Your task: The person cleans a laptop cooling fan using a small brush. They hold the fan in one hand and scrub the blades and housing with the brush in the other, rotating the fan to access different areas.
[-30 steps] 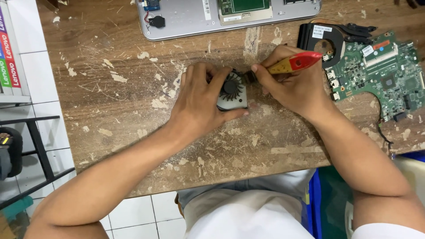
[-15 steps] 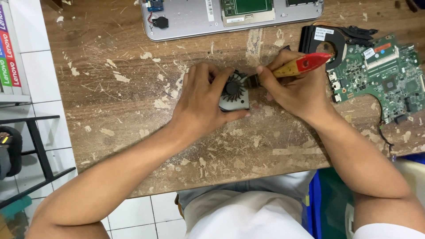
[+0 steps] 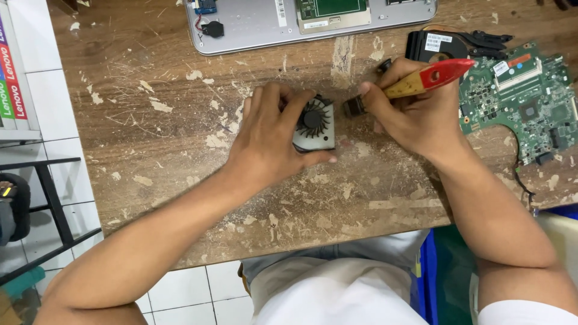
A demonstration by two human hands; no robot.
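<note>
This is a small electronics repair workshop. A worn wooden workbench [image 3: 180, 150], scratched and flecked with old paint, carries an opened laptop shell [image 3: 259, 24], a bare green circuit board [image 3: 524, 96] and a black cooling unit [image 3: 445, 45], with a white tiled floor [image 3: 180, 295] beneath it

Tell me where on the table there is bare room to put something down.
Bare wood lies left of the left hand, below the grey case, and along the near edge of the table. It is crowded on the right: right hand with brush, fan, green board.
</note>
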